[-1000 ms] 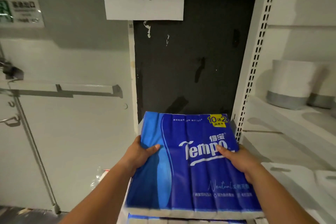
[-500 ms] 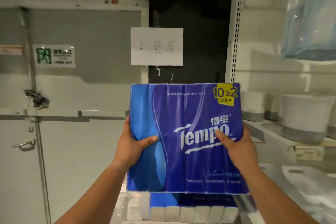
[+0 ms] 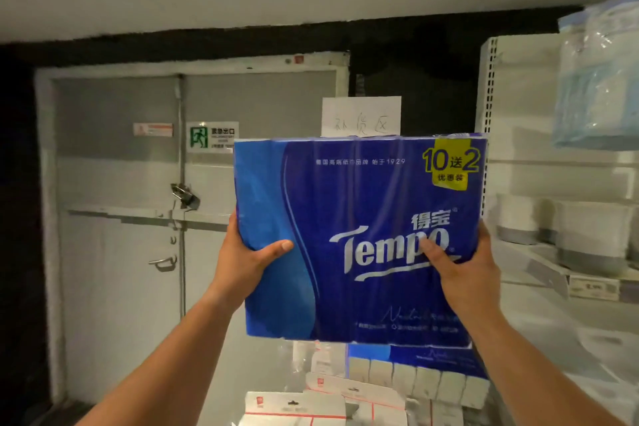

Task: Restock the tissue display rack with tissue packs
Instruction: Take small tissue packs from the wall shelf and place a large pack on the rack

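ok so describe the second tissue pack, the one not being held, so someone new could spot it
Start at the tall white perforated shelf upright on the right and look down past the big blue Tempo tissue pack held up by both hands. Directly beneath it lies another blue tissue pack. Unlike the white hang-tab card packets beside it, it shows a row of pale tissue ends.

Fingers of both hands hidden behind tissue pack; paper sign writing too faint.

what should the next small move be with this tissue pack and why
Probably swing the tissue pack right toward the white rack. Both the left hand and the right hand grip its sides, holding it upright in the air in front of the door, resting on nothing, and the rack's shelves stand to the right.
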Demonstrator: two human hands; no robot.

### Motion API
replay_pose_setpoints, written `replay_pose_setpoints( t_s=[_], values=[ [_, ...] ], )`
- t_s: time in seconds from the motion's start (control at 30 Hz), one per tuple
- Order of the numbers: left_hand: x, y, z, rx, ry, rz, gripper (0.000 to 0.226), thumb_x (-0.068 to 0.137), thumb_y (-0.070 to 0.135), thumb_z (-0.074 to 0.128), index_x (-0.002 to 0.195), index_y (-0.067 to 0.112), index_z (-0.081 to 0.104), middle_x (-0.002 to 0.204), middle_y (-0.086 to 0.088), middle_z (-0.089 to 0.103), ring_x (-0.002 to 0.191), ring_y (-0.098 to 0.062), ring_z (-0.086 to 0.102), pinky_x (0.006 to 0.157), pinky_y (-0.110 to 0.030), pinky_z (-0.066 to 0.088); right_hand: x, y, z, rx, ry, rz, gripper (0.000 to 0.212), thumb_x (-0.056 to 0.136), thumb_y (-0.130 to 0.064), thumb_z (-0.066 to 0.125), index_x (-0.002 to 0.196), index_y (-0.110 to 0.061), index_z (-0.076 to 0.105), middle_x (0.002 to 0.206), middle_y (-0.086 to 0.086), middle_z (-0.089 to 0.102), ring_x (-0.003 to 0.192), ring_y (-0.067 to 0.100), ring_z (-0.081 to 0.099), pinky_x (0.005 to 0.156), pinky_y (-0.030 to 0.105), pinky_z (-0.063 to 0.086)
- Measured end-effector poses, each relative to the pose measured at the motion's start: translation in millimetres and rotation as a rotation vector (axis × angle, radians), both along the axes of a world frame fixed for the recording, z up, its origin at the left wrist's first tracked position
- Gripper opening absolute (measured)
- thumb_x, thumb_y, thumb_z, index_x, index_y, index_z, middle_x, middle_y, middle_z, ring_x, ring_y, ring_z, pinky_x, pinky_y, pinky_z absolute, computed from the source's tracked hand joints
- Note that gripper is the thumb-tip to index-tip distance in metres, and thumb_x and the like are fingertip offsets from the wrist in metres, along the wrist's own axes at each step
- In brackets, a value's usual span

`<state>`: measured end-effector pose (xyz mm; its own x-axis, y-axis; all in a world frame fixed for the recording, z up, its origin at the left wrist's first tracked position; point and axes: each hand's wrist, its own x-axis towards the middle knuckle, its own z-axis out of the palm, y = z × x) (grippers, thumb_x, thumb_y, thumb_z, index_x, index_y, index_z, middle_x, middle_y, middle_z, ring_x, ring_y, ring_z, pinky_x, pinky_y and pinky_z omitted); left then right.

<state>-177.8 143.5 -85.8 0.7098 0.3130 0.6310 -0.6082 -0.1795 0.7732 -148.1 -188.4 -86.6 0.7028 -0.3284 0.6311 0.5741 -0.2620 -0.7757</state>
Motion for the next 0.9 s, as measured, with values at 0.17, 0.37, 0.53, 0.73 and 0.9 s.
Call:
replay_pose_setpoints(
  t_s=[0.17,0.37,0.53,0.73,0.9],
  values=[
    [-55,22,6,-0.021,0.016,0.07,0.079,0.073,0.023,0.095,0.139,0.034,0.053,0.123,0.009,0.072,0.108,-0.015,0.073,0.082,-0.033,0.063,-15,27,0,-0.001,0.043,0.112,0.083,0.072,-0.062,0.073,0.143,-0.035,0.04,0.121,-0.003,0.065,0.104,0.026,0.066,0.089,0.05,0.057],
    [-130,59,-3,-0.076,0.061,0.197,0.072,0.069,0.033,0.087,0.13,0.04,0.05,0.122,0.008,0.069,0.106,-0.017,0.073,0.075,-0.032,0.063,-36,85,-5,-0.022,0.045,0.284,0.082,0.072,-0.059,0.072,0.143,-0.034,0.04,0.116,-0.008,0.06,0.099,0.021,0.062,0.088,0.046,0.054],
    [-190,113,-8,-0.098,0.03,0.354,0.079,0.065,0.03,0.087,0.134,0.036,0.05,0.115,0.014,0.072,0.101,-0.008,0.074,0.068,-0.025,0.061,-57,160,-9,0.006,0.07,0.439,0.085,0.074,-0.054,0.074,0.148,-0.033,0.038,0.12,-0.005,0.063,0.101,0.023,0.064,0.091,0.045,0.055],
    [-252,208,-19,-0.102,0.005,0.477,0.079,0.068,0.026,0.094,0.132,0.039,0.05,0.116,0.016,0.071,0.104,-0.008,0.072,0.069,-0.025,0.062,-83,281,-23,-0.003,0.055,0.578,0.066,0.081,-0.048,0.073,0.139,-0.036,0.044,0.119,-0.006,0.068,0.093,0.011,0.069,0.079,0.036,0.059],
    [-290,301,-15,-0.092,-0.006,0.576,0.077,0.07,0.014,0.091,0.135,0.032,0.054,0.118,0.008,0.073,0.103,-0.014,0.073,0.072,-0.03,0.063,-100,388,-18,0.013,0.089,0.663,0.073,0.079,-0.05,0.075,0.143,-0.031,0.044,0.122,-0.001,0.067,0.096,0.024,0.068,0.087,0.051,0.059]
  ],
)
